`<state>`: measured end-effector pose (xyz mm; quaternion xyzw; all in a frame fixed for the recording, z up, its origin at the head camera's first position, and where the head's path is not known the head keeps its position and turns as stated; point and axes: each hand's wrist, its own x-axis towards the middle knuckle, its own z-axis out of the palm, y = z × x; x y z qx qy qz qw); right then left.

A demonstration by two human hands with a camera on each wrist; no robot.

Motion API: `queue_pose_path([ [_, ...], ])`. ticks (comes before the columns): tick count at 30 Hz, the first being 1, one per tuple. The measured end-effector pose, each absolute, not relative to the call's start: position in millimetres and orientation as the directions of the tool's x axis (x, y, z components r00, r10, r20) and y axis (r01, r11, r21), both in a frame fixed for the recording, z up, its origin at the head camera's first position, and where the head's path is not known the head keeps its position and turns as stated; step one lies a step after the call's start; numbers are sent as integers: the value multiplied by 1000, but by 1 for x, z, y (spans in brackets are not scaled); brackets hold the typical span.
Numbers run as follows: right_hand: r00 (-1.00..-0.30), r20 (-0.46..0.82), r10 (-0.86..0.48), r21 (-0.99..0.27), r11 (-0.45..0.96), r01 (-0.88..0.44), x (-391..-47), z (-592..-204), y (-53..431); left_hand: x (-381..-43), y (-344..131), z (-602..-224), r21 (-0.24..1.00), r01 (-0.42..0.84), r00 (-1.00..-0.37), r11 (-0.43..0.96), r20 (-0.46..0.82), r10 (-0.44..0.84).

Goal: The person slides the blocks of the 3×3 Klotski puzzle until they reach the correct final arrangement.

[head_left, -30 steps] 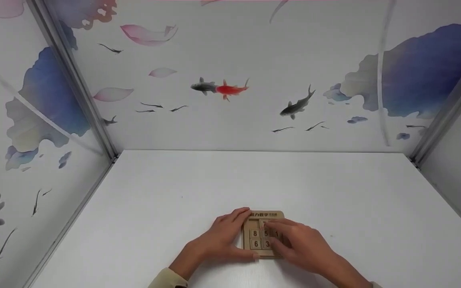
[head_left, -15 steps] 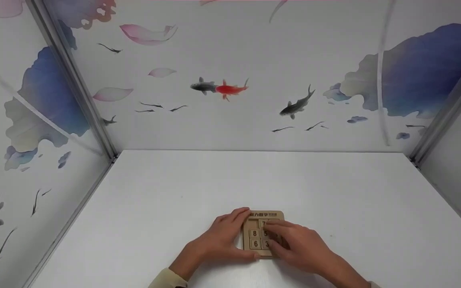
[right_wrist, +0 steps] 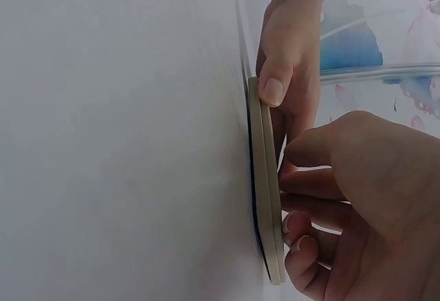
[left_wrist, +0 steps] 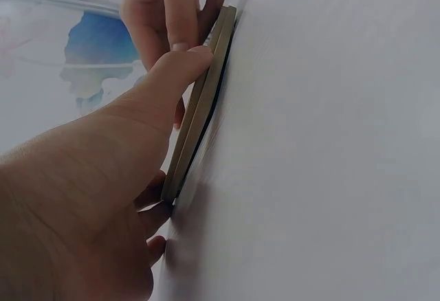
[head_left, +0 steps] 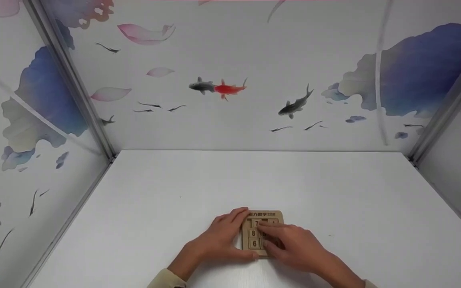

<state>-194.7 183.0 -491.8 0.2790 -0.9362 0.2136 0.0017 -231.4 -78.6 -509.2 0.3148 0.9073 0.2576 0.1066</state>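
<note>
A wooden number sliding puzzle point(head_left: 266, 214) lies flat on the white table. My left hand point(head_left: 223, 235) holds its left side, thumb on the near edge and fingertips at the far left corner. From the right, my right hand point(head_left: 300, 245) reaches over the board, its index fingertip at the 7 tile point(head_left: 256, 223) and its thumb lower down over the tiles. The 8 tile point(head_left: 253, 233) and the 6 tile point(head_left: 254, 243) show at the left; the right hand hides most others. Both wrist views show the puzzle's edge point(left_wrist: 199, 119) side-on between the hands.
The white table point(head_left: 174, 180) extends around the puzzle. Panels printed with fish, petals and blue leaves enclose it at the back point(head_left: 230, 124) and both sides. Metal posts point(head_left: 78, 88) stand at the back corners.
The 7 tile has slid left along the top row, and a gap now shows to its right. My right hand has shifted slightly left with it; the left hand keeps its hold.
</note>
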Motion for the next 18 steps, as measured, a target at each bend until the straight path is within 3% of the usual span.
queue_pose_path([
  [10,-834,139,-535,-399,740,-541,-193,-493,179,-229,-78,-507,524,523,-779,672,-24,626],
  [18,-834,66,-548,-459,726,-513,-195,-494,179,-229,-77,-508,510,526,-779,681,-32,626],
])
